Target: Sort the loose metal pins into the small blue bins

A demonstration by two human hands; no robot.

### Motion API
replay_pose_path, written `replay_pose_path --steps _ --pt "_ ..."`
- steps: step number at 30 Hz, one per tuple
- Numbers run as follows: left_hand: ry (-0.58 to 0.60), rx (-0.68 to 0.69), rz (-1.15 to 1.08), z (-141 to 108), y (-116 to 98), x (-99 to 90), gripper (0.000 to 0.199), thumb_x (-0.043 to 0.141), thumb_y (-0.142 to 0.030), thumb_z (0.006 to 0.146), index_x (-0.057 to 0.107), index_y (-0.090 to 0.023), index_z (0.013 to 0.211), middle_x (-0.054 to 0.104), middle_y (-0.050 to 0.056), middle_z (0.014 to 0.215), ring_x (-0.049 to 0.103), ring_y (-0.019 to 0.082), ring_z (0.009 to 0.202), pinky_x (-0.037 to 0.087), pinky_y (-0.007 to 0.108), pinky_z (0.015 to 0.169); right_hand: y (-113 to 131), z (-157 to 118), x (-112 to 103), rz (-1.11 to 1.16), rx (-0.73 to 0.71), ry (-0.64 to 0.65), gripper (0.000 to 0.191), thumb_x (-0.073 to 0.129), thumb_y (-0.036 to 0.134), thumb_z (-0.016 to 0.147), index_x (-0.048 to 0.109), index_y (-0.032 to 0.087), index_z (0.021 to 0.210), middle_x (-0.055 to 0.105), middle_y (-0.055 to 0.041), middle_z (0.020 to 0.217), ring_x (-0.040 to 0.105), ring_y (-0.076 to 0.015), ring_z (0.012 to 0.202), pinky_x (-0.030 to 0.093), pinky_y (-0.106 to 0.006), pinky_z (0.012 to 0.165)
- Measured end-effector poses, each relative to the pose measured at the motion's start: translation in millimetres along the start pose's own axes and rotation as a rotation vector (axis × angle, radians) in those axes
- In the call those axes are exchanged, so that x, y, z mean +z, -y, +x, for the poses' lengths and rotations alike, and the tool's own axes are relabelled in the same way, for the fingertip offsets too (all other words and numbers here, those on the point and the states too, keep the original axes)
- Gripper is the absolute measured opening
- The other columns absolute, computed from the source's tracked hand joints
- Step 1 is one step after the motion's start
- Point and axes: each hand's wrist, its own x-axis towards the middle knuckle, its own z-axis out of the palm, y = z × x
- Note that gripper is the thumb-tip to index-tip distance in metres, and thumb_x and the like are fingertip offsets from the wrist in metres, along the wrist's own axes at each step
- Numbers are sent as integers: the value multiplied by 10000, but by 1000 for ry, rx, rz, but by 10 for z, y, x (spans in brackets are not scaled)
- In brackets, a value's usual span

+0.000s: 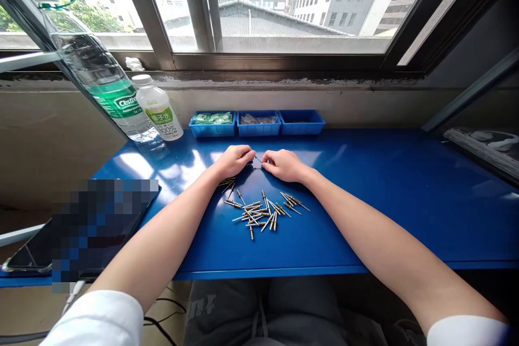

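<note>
Both hands are close together over the middle of the blue table. Between their fingertips is a thin metal rivet [258, 159]; my left hand [236, 161] pinches one end and my right hand [284, 165] pinches the other. Just below the hands lies a loose pile of brass-and-silver rivets [259, 213], pointing in many directions. A smaller group of rivets [227, 181] lies beside my left wrist, partly hidden by it.
Three blue bins [258, 128] stand along the back edge; the left and middle ones hold small plastic packets. A large water bottle [101, 75] and a white bottle [160, 113] are at the back left. A dark tablet [101, 227] lies at the left.
</note>
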Motion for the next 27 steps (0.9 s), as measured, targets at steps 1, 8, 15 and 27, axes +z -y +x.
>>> replay_pose_path --steps 1,8,15,27 --pt "-1 1 0 -1 -3 -2 388 411 -439 900 615 -148 745 648 27 729 555 144 675 387 250 615 -3 2 -1 21 4 -4 182 497 331 863 643 230 905 688 -8 797 550 -133 667 288 -250 585" --pt "-8 -8 -62 -8 -8 -12 441 347 -485 924 618 -161 796 676 35 810 597 162 760 433 260 695 -52 42 3 356 48 -74 140 555 286 787 637 173 772 612 6 661 494 -106 599 328 -233 564" --pt "-40 -24 -77 -11 9 0 459 338 -516 928 630 -173 840 679 23 803 592 156 733 432 260 689 -183 136 22 956 289 -316 147 637 313 676 588 174 685 482 52 477 413 -85 421 325 -229 426" --pt "-17 39 89 10 -13 4 382 435 -457 885 668 -157 845 673 56 827 573 165 720 405 272 646 -663 184 -214 1326 473 -855 121 603 245 716 493 196 719 427 82 431 377 -66 350 266 -180 324"
